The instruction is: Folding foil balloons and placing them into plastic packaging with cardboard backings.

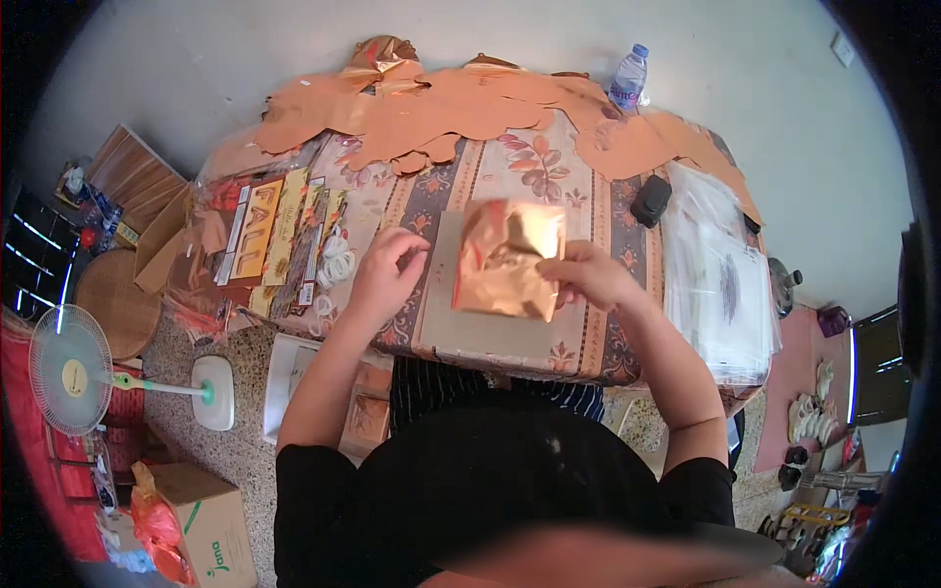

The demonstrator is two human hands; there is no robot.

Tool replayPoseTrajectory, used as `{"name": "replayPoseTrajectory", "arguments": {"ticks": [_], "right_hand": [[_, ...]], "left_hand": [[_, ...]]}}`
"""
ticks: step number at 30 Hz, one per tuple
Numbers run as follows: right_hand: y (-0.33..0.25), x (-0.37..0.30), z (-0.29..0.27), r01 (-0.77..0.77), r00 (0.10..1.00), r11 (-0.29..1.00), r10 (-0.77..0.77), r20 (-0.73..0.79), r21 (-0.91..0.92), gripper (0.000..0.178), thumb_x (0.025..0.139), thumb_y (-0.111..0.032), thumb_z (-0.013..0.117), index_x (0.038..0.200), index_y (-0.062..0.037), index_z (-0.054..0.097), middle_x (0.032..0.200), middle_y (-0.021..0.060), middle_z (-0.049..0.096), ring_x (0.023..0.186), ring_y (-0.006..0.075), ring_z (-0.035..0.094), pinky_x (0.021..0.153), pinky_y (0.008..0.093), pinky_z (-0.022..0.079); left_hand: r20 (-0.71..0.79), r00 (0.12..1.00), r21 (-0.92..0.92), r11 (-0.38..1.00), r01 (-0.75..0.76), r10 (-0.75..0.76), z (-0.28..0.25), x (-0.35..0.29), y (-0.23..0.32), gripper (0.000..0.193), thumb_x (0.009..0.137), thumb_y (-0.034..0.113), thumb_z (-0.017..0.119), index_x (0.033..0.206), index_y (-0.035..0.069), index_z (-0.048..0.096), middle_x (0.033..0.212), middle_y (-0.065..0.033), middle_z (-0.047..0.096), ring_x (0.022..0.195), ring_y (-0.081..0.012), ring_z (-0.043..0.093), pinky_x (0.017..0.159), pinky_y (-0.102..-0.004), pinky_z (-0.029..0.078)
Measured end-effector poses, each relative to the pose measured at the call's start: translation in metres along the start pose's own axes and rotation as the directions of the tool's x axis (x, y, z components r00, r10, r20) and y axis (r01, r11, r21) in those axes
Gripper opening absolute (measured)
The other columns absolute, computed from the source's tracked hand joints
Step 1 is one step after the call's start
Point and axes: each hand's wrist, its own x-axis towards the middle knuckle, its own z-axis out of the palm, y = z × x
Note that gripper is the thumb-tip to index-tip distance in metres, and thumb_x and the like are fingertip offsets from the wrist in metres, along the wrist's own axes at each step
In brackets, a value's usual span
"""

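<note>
Between the thumb and fingers of my right hand (596, 277) is the right edge of a shiny gold foil sheet (510, 279), roughly square and crinkled, with reddish reflections. The sheet is over a pale grey flat board (480, 338) near the table's front edge and covers part of it. My left hand (385, 272) is to the left of the sheet, apart from it. Its fingers are loosely curled, with a gap between thumb and forefinger and nothing seen in them.
Orange-brown cut sheets (431, 108) spread along the back of the patterned tablecloth (549, 147). A water bottle (629, 78) stands behind. Clear plastic sleeves (716, 284) and a black object (651, 201) lie right; printed packs (260, 230) and white cord (336, 260) left.
</note>
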Motion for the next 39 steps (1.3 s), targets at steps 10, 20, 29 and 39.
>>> {"name": "replayPoseTrajectory", "arguments": {"ticks": [10,20,29,39], "right_hand": [[0.01,0.021,0.001,-0.222,0.97,0.971,0.23,0.076,-0.091,0.019,0.084,-0.018,0.067,0.076,-0.0017,0.062,0.059,0.005,0.06,0.044,0.013,0.058,0.036,0.0233,0.043],[0.008,0.003,0.012,0.098,0.978,0.784,-0.19,-0.087,-0.613,0.033,0.084,-0.02,0.066,0.104,0.0025,0.053,0.067,0.0062,0.061,0.049,0.0202,0.061,0.044,0.0312,0.048],[0.037,0.009,0.029,0.25,0.857,-0.081,-0.446,0.259,-0.965,0.09,0.086,-0.062,0.049,0.143,0.005,0.029,0.151,0.026,0.023,0.142,0.0406,0.017,0.116,0.0501,0.011],[0.049,0.015,0.024,0.191,0.846,-0.061,-0.496,0.195,-0.98,0.104,0.082,-0.072,0.044,0.145,0.0072,0.022,0.15,0.0289,0.021,0.142,0.0412,0.017,0.116,0.0501,0.01]], "left_hand": [[0.193,0.9,0.102,0.904,-0.414,0.39,0.039,-0.007,0.019,0.039,0.08,0.027,0.07,0.111,0.005,0.062,0.126,-0.0146,0.055,0.119,-0.032,0.05,0.1,-0.0444,0.04],[0.409,0.875,0.154,0.925,-0.346,0.259,0.047,-0.004,0.018,0.06,0.077,0.043,0.071,0.124,0.008,0.058,0.138,-0.0146,0.046,0.133,-0.0312,0.036,0.111,-0.0491,0.024],[0.441,0.847,0.113,0.918,-0.38,0.296,0.046,0.0,0.017,0.062,0.074,0.043,0.074,0.124,0.008,0.058,0.137,-0.0143,0.046,0.132,-0.0313,0.037,0.111,-0.0481,0.025],[0.456,0.865,0.279,0.89,-0.36,0.207,0.017,-0.015,0.014,0.071,0.074,0.046,0.073,0.133,0.012,0.052,0.145,-0.0154,0.039,0.138,-0.0317,0.032,0.113,-0.0491,0.023]]}}
